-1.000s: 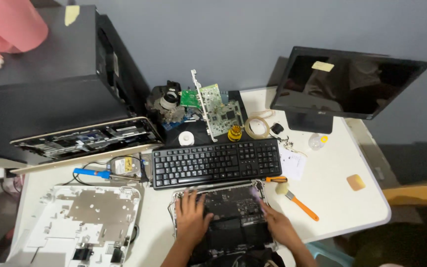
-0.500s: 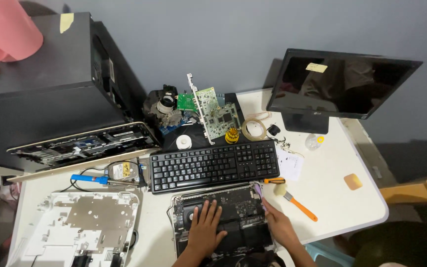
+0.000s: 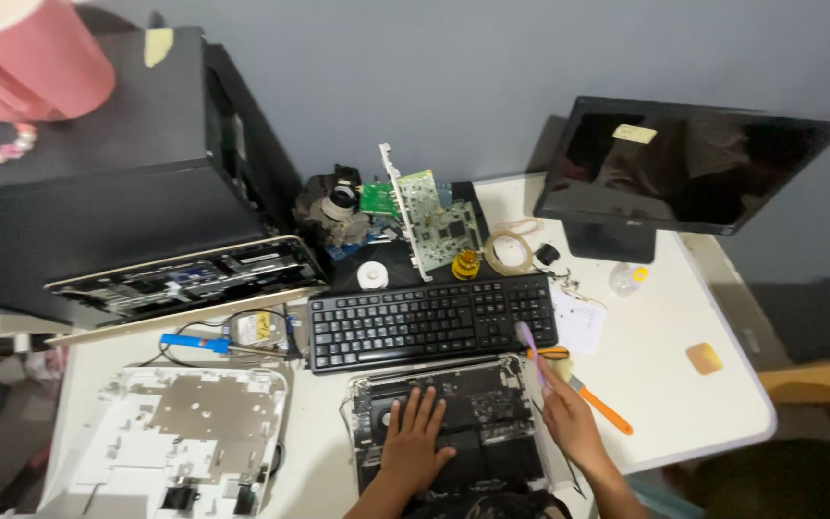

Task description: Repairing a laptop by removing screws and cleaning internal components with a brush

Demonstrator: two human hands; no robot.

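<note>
An opened laptop base point(image 3: 492, 384) with its dark inner parts showing lies at the table's near edge. My left hand point(image 3: 417, 437) rests flat on it, fingers spread. My right hand point(image 3: 569, 418) is at the laptop's right edge and holds a thin purple tool point(image 3: 530, 348) that points up toward the black keyboard point(image 3: 429, 318). An orange-handled tool point(image 3: 598, 404) lies on the table just right of that hand.
A black monitor point(image 3: 694, 163) stands at the back right. Green circuit boards point(image 3: 434, 216) and small parts lie behind the keyboard. A white device shell point(image 3: 184, 437) lies at the left, a black computer case point(image 3: 98, 183) with a pink mug point(image 3: 31, 58) beyond it.
My right hand has lifted off the laptop's right side and now holds the purple tool up by the keyboard's corner. My left hand has shifted right toward the laptop's middle.
</note>
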